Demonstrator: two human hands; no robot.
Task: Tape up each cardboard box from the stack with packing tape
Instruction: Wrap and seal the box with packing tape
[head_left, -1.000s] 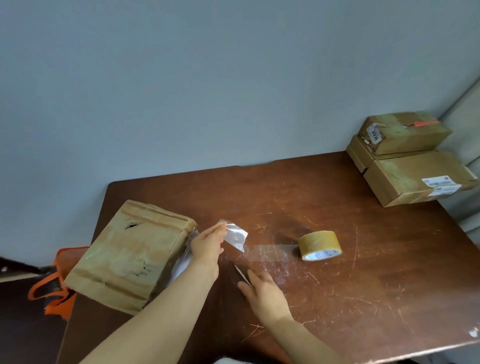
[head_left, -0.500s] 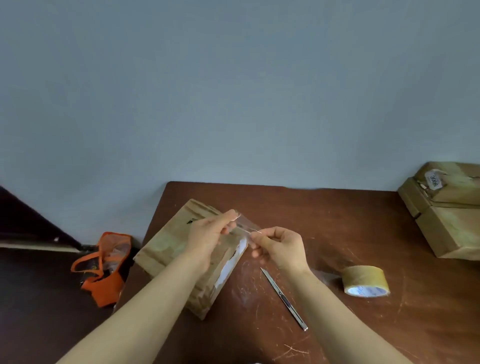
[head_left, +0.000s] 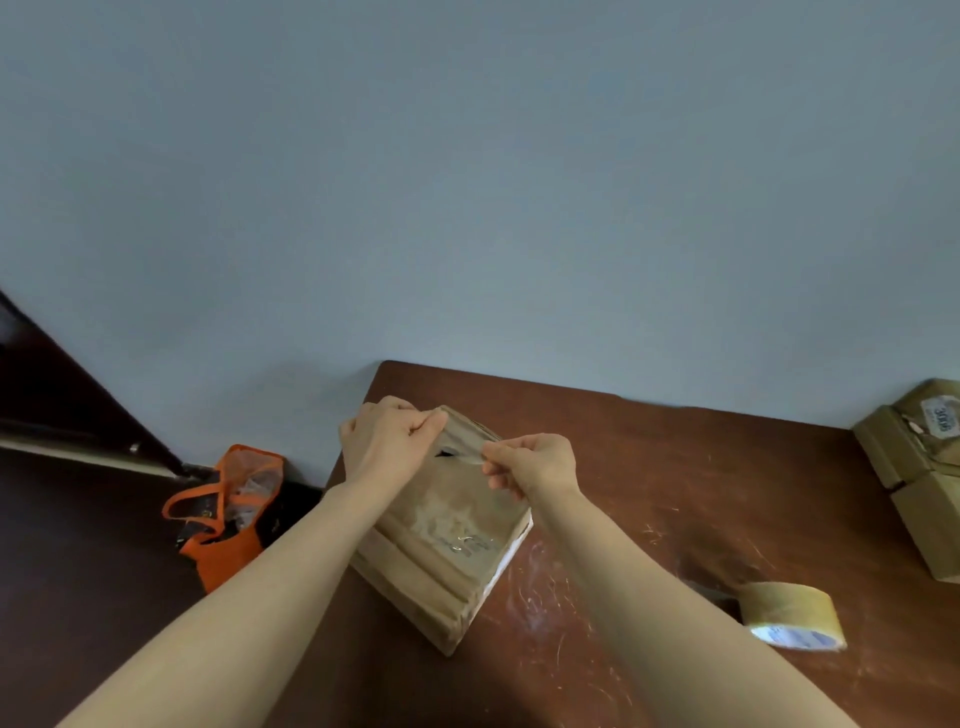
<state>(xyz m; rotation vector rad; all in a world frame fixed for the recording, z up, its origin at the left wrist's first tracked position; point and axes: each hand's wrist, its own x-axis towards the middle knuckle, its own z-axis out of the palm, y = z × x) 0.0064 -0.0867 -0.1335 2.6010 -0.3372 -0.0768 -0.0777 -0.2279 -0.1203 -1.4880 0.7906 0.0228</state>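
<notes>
A flat cardboard box lies at the table's left edge, its top shiny with old tape. Above its far end I stretch a clear strip of packing tape between both hands. My left hand pinches the strip's left end over the box's far corner. My right hand pinches the right end. The roll of packing tape lies on the table at the right, apart from both hands.
The brown wooden table stands against a grey wall. Stacked cardboard boxes sit at its far right edge. An orange bag lies on the dark floor left of the table.
My right hand left the knife on the table and took the strip's free end. Both hands carried the strip over the box's far end. The knife is out of sight now.
</notes>
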